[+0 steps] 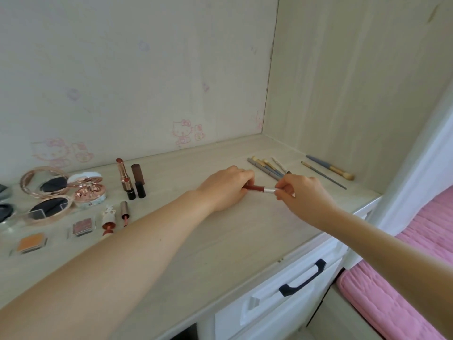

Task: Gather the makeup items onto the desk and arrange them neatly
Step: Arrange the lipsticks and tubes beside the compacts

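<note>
Both hands are on one lip gloss tube (257, 188) over the middle of the pale wood desk (220, 241): the left hand (226, 188) has its fingers curled around the dark red end, and the right hand (300, 192) pinches the silver end between thumb and fingertips. The tube lies roughly level between them, close to the desk surface, can't tell if it's actually touching. Just behind the right hand there's a bunch of makeup brushes (267, 166) fanned out flat, and a bit further out past that hand two more brushes (328, 171) lie side by side near the side wall. Well off past the left hand sit the rest of the makeup things: two open lipsticks (125, 176) and a dark brown lipstick (139, 180) standing together, an open rose-gold compact (46, 192) with its mirror up, a white compact (89, 190) touching it, a small rose-gold lip tube (124, 212), a white figurine-style lipstick (109, 220), and two little eyeshadow pans (82, 227), one pinkish, one orange. Below the desk edge on the right-hand side is a white drawer (282, 303) with a black handle (302, 278), and pink bedding (404, 278) beside that.
</note>
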{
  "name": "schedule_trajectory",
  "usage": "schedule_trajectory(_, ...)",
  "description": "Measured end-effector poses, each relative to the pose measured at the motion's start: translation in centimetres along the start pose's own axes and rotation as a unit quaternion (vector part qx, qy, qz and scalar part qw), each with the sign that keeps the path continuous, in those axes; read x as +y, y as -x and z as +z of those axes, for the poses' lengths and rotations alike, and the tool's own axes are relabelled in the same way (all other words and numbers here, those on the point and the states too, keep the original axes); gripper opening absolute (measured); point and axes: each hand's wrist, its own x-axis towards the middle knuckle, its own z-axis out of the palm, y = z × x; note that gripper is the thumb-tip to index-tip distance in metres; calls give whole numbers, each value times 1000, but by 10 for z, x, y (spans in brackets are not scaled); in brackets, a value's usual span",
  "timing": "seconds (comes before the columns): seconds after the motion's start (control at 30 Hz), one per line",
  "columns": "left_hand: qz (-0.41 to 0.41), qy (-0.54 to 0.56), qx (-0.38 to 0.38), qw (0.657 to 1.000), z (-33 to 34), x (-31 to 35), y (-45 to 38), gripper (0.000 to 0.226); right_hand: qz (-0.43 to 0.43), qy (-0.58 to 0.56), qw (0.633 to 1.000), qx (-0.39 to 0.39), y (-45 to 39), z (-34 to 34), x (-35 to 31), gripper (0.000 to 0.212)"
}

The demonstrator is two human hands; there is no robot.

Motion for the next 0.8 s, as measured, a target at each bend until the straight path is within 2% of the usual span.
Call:
schedule_trajectory(0.1,19,12,22,1000,-13,-4,23,10,12,-55,998,10,6,-4,-16,8)
schedule_trajectory(0.3,49,-35,95,994,-43,-15,83,16,44,-181,982,-11,19,-9,-65,19)
schedule_trajectory(0.5,-3,-11,152,988,-68,-32,151,16,32,-280,958,-53,34,1,-118,21)
schedule_trajectory(0.8,-66,-28,198,977,-99,-54,253,19,-18,-338,932,-127,48,26,-201,21)
